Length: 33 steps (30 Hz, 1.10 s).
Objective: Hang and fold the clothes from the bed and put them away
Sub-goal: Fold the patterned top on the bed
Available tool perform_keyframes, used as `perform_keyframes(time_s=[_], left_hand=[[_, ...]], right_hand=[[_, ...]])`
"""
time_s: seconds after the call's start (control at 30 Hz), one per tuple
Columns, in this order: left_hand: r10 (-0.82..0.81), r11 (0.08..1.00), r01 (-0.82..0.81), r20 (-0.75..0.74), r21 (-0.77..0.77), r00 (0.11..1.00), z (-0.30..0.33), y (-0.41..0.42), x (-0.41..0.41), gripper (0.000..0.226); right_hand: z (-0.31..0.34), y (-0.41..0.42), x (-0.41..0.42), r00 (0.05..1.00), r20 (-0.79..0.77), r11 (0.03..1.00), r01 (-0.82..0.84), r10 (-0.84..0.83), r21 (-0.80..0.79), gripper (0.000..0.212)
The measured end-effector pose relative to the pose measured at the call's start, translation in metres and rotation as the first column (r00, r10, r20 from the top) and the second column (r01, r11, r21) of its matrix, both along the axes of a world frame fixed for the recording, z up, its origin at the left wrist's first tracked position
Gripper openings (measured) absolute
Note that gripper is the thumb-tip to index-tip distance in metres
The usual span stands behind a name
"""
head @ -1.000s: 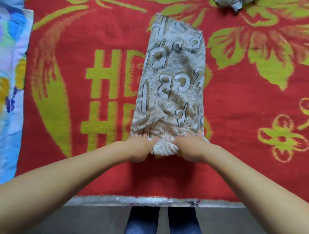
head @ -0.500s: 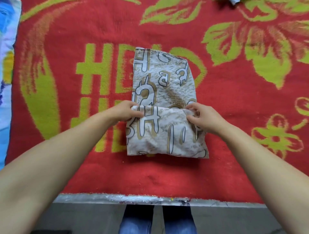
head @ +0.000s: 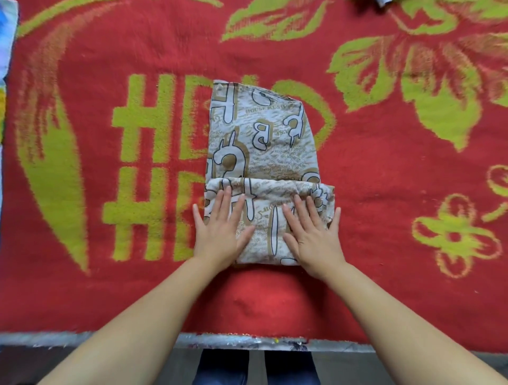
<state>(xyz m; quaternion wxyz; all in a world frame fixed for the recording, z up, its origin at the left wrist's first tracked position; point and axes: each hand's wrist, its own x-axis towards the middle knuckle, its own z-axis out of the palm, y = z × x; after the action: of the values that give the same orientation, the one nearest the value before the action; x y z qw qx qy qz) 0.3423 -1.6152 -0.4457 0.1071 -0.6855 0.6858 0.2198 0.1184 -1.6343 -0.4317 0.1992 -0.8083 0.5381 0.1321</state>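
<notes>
A person stands at the edge of the bed [head: 82, 302], which is covered by a red blanket with green flowers. In the middle of it lies the printed cloth [head: 261, 132], tan and white with big letters on it. Its near end is folded up over the rest, so the near part looks thick and puffy.

The left hand [head: 220, 233] lies flat on the left side of the folded part. The right hand [head: 313, 233] lies flat on the right side. The fingers of both hands are straight and spread, pressing down and gripping nothing. I think they press like this to squash the fold flat so it does not spring open. The far half is not folded yet, so there seems to be more folding to do.

I cannot tell what kind of clothing it is, because it is all folded in. At the top right edge a bit of another cloth [head: 384, 2] is cut off. A blue and white cloth [head: 7, 41] peeks in at the far left. Below the bed I see only dark blue trouser legs [head: 222, 368].
</notes>
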Motion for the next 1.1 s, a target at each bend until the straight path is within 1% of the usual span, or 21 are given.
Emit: perform_keyframes(time_s=[0.07,0.13,0.17,0.23,0.3,0.33,0.4,0.43,0.53,0.63,0.7,0.73,0.77,0.8,0.83,0.9,0.93,0.97,1.0,1.07,1.1], left_hand=[[-0.028,0.999,0.028,0.025,0.023,0.999,0.001,-0.005,0.006,0.073],[-0.056,0.998,0.057,0.042,-0.013,0.998,0.01,-0.007,0.006,0.077],[-0.097,0.993,0.099,0.035,-0.066,0.995,0.014,-0.004,0.005,0.08],[-0.272,0.951,0.272,0.015,-0.145,0.962,0.019,0.008,0.007,0.088],[-0.418,0.906,0.42,0.045,-0.057,0.907,0.017,0.02,0.015,0.107],[-0.414,0.91,0.414,0.058,0.007,0.909,0.015,0.021,0.018,0.115],[-0.358,0.933,0.352,0.103,0.07,0.928,0.014,0.016,0.018,0.12],[-0.346,0.937,0.337,0.112,0.092,0.931,0.017,0.012,0.015,0.118],[-0.328,0.935,0.313,0.07,0.17,0.942,0.038,0.002,0.001,0.108],[-0.298,0.881,0.292,-0.042,0.373,0.954,0.068,-0.003,0.003,0.097],[-0.196,0.784,0.289,-0.223,0.549,0.955,0.089,-0.01,0.01,0.085],[-0.132,0.739,0.302,-0.31,0.602,0.941,0.099,-0.016,0.015,0.072],[-0.076,0.71,0.309,-0.367,0.634,0.927,0.108,-0.028,0.019,0.051],[-0.017,0.71,0.286,-0.389,0.644,0.921,0.112,-0.044,0.025,0.027],[0.045,0.733,0.236,-0.391,0.638,0.919,0.115,-0.06,0.033,0.009],[0.213,0.808,0.059,-0.384,0.586,0.898,0.109,-0.095,0.053,0.014],[0.334,0.822,-0.051,-0.409,0.567,0.849,0.103,-0.111,0.062,0.007],[0.456,0.817,-0.164,-0.446,0.552,0.77,0.096,-0.124,0.068,0.008],[0.568,0.796,-0.288,-0.491,0.533,0.661,0.088,-0.136,0.072,0.014],[0.708,0.695,-0.572,-0.551,0.436,0.441,0.065,-0.149,0.072,0.018],[0.743,0.621,-0.688,-0.562,0.376,0.363,0.055,-0.15,0.067,0.026]], right_hand=[[0.0,-0.004,-0.001,0.999,-0.034,0.999,-0.023,0.025,0.047,0.066],[0.011,-0.001,0.001,0.996,-0.062,0.997,-0.065,0.068,0.052,0.075],[0.017,0.002,0.0,0.992,-0.07,0.994,-0.104,0.107,0.042,0.083],[0.025,0.009,-0.005,0.971,-0.094,0.976,-0.218,0.218,0.012,0.099],[0.024,0.014,-0.009,0.952,-0.152,0.964,-0.265,0.265,0.022,0.108],[0.023,0.012,-0.008,0.949,-0.187,0.967,-0.252,0.252,0.027,0.107],[0.023,0.006,0.0,0.942,-0.248,0.972,-0.236,0.227,-0.003,0.094],[0.021,0.004,0.005,0.941,-0.251,0.971,-0.239,0.229,-0.008,0.086],[0.031,-0.005,0.013,0.929,-0.264,0.965,-0.24,0.26,0.106,0.072],[0.066,-0.023,0.009,0.908,-0.204,0.909,-0.303,0.366,0.285,0.071],[0.093,-0.039,0.003,0.914,-0.062,0.788,-0.311,0.402,0.532,0.071],[0.106,-0.049,0.003,0.92,0.014,0.699,-0.308,0.392,0.645,0.06],[0.114,-0.061,0.004,0.927,0.056,0.644,-0.299,0.37,0.704,0.041],[0.118,-0.076,0.005,0.939,0.058,0.639,-0.276,0.34,0.718,0.025],[0.119,-0.094,0.006,0.951,0.05,0.668,-0.251,0.305,0.701,0.019],[0.111,-0.131,0.004,0.98,0.041,0.78,-0.179,0.194,0.6,0.017],[0.106,-0.15,0.001,0.994,0.066,0.838,-0.111,0.089,0.534,0.014],[0.099,-0.165,0.0,0.994,0.104,0.887,-0.016,-0.036,0.462,0.008],[0.091,-0.177,-0.001,0.975,0.146,0.918,0.1,-0.167,0.383,0.005],[0.071,-0.187,0.0,0.902,0.212,0.913,0.32,-0.375,0.255,0.018],[0.061,-0.185,0.002,0.85,0.252,0.88,0.408,-0.463,0.243,0.029]])
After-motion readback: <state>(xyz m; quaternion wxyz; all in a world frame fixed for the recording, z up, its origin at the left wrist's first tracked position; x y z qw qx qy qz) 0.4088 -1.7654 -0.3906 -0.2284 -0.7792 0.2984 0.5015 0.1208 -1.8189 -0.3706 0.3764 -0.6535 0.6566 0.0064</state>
